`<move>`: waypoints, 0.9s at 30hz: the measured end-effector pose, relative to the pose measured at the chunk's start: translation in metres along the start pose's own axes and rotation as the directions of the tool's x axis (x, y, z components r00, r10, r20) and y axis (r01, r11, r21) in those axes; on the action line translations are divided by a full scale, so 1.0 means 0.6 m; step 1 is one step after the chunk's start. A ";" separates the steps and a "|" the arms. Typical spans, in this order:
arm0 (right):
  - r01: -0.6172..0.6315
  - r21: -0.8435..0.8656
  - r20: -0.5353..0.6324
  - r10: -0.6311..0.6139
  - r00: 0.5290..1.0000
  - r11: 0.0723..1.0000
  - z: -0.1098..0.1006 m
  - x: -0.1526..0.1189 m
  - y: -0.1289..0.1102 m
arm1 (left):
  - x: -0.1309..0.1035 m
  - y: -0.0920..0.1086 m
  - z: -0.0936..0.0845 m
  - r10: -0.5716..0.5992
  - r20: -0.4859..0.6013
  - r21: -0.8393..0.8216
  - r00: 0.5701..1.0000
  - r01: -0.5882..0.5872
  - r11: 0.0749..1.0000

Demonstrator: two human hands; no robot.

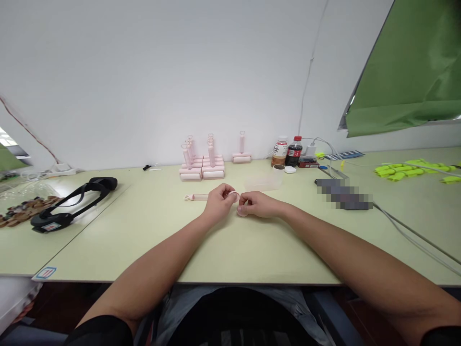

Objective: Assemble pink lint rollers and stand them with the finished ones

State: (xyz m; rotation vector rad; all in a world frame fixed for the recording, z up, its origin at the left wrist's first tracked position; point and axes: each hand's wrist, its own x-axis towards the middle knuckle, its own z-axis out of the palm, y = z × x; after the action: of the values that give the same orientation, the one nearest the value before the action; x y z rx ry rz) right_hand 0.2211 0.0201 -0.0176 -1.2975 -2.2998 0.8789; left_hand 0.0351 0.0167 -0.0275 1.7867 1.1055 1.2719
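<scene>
At the middle of the pale green table (pixel 223 259), my left hand (pixel 220 199) pinches a small round pinkish-white piece (pixel 235 195). Close to its right, my right hand (pixel 254 204) has its fingers closed on a small pale piece (pixel 242 211) low by the tabletop. A pink handle with a heart-shaped loop (pixel 198 197) lies just left of my left hand, its right end hidden behind the fingers. Beyond my right hand sits a clear plastic box (pixel 262 182).
Several pink rollers (pixel 213 172) stand near the wall, with one more (pixel 242 157) apart. Two bottles (pixel 280 151) (pixel 294 152) are behind right. A black headset (pixel 74 206) lies left; a blurred dark object (pixel 344 193), cables and yellow pieces (pixel 414 169) lie right.
</scene>
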 end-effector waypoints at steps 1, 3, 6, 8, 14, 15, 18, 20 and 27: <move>0.000 -0.012 -0.004 0.000 1.000 1.000 0.000 0.000 -0.001 | 0.000 -0.001 0.000 0.000 0.001 0.000 1.000 0.000 1.000; 0.015 -0.075 -0.023 -0.016 1.000 0.997 0.002 0.000 -0.002 | 0.000 -0.002 0.000 -0.004 0.002 0.002 1.000 0.004 1.000; 0.067 -0.179 -0.044 -0.076 0.996 0.982 0.006 0.001 -0.002 | 0.000 -0.002 0.000 -0.009 0.009 0.002 1.000 0.009 1.000; 0.089 -0.232 -0.049 -0.103 0.994 0.969 0.006 0.003 -0.002 | 0.000 -0.002 -0.001 -0.013 0.008 0.000 1.000 0.013 1.000; 0.040 -0.305 -0.054 -0.059 0.997 0.952 0.000 0.004 -0.001 | 0.002 -0.007 -0.003 0.002 -0.004 0.033 1.000 -0.002 0.999; 0.025 -0.309 -0.061 -0.046 0.997 0.951 -0.002 0.004 -0.001 | 0.002 -0.008 -0.003 0.007 -0.004 0.039 1.000 -0.007 0.999; -0.038 -0.343 -0.123 -0.005 0.992 0.939 -0.005 0.005 0.002 | 0.002 -0.009 -0.003 0.013 -0.007 0.037 1.000 -0.012 0.999; -0.092 -0.373 -0.175 0.027 0.984 0.923 -0.007 0.007 0.005 | 0.003 -0.009 -0.003 0.007 -0.012 0.030 1.000 -0.007 1.000; -0.236 -0.459 -0.251 0.129 0.959 0.857 -0.015 0.012 0.014 | 0.004 -0.011 -0.003 -0.008 -0.024 0.037 1.000 0.009 0.999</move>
State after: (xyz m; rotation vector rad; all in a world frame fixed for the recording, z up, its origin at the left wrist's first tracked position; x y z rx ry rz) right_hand 0.2278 0.0329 -0.0163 -1.7441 -2.3288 0.1829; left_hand 0.0319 0.0216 -0.0316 1.7963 1.1566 1.2785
